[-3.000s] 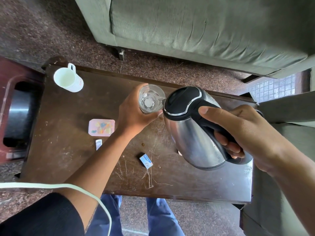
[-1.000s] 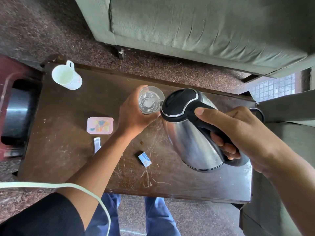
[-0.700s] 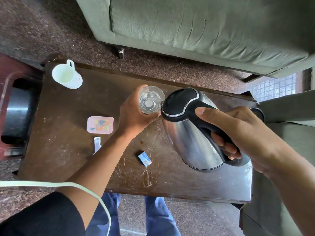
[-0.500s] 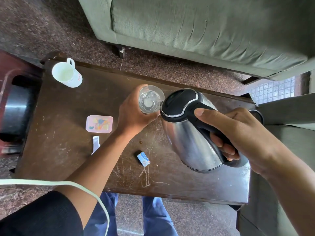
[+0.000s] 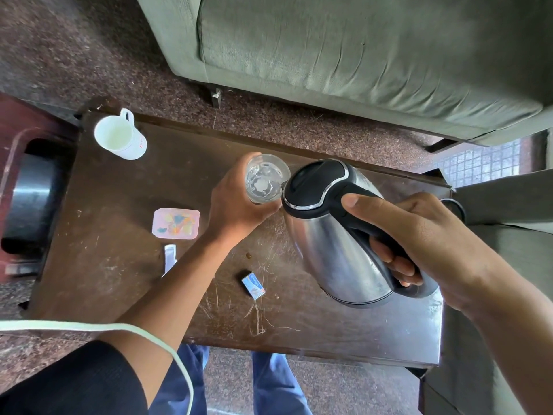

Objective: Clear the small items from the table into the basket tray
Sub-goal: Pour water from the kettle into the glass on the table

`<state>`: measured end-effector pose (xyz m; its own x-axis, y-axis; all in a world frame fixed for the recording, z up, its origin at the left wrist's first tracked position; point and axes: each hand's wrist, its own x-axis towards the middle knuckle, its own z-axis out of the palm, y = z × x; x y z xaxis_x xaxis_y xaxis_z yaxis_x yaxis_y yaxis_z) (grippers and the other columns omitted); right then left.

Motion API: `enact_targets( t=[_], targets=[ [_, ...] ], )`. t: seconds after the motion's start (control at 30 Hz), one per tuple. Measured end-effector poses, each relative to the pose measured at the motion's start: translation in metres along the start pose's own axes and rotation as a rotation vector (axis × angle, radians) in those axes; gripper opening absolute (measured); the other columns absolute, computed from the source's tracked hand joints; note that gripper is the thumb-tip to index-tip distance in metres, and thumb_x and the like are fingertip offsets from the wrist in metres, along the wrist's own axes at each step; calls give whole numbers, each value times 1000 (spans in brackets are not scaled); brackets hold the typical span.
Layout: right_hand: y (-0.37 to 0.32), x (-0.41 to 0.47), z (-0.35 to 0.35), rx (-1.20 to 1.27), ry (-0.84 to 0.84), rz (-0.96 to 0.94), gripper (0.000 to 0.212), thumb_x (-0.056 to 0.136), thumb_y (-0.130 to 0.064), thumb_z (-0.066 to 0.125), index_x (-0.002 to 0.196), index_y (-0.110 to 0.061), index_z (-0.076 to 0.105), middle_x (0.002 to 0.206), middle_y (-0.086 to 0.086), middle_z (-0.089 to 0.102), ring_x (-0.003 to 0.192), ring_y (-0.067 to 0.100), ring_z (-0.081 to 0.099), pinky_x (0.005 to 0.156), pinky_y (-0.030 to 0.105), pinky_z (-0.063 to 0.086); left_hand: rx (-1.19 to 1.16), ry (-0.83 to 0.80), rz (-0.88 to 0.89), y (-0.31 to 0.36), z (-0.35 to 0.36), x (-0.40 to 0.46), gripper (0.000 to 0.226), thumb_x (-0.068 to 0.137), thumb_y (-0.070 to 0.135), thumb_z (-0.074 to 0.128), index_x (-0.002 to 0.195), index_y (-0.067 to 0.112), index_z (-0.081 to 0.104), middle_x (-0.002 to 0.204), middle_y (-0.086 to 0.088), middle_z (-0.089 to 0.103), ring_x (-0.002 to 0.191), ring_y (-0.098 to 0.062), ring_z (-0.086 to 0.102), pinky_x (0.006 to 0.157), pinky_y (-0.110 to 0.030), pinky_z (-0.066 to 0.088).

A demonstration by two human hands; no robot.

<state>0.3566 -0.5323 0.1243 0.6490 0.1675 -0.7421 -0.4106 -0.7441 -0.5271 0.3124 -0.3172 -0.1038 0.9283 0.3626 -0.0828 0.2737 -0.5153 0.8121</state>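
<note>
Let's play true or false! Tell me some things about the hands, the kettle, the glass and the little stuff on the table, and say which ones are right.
1. The left hand holds a clear glass. True.
2. The right hand grips the kettle by its black handle. True.
3. The kettle stands flat on the table. False: it is lifted and tilted, its spout at the glass.
4. The white mug is right beside the kettle. False: it sits at the far left corner, away from it.
5. A small blue and white box lies on the table near the front edge. True.
6. The pink lidded tub is inside a basket. False: it lies on the bare table.
</note>
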Motion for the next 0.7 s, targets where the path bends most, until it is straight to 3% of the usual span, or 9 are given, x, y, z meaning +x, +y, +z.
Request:
enact_targets(
  t=[0.57, 0.7],
  targets=[
    [-2, 2, -2, -28, -10, 2, 70, 72, -73, 67, 41, -13, 48, 41, 9, 35, 42, 20, 28, 47, 29, 27, -8, -5, -19, 6, -2, 0, 87, 69, 43, 92, 146, 29, 55, 140, 11, 70, 127, -13, 66, 102, -23, 46],
    [-2, 3, -2, -38, -6, 0, 71, 73, -73, 66, 42, -12, 48, 42, 9, 36, 41, 20, 29, 46, 29, 28, -22, -18, -27, 11, -3, -1, 86, 69, 43, 91, 146, 28, 56, 140, 10, 69, 128, -14, 66, 107, -32, 51]
  ],
)
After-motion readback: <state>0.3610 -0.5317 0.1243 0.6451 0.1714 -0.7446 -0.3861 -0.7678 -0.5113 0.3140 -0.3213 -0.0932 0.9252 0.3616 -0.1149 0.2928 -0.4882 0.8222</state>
